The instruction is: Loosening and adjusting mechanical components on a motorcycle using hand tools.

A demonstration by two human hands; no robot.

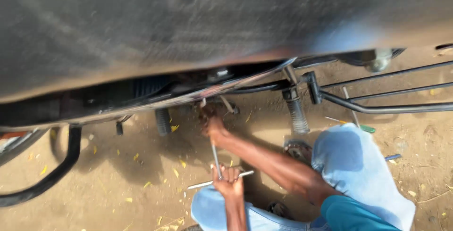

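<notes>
A dark motorcycle seat (188, 19) fills the upper part of the head view. My right hand (211, 123) reaches under the motorcycle's chrome lower edge (198, 92) and touches a part beneath the engine; whether it grips anything there is hidden. My left hand (228, 178) is closed around a metal T-handle wrench (200, 184) just above the sandy ground. The wrench's shaft (215, 155) points up toward my right hand. My knees in light blue jeans (354, 165) frame both arms.
Two ribbed foot pegs (297, 115) (163, 120) hang below the bike. Black frame rails (387, 106) run to the right, and a curved black bar (61, 165) sits at left. A green-handled screwdriver (365, 128) and a blue-handled tool (391, 156) lie on the sand.
</notes>
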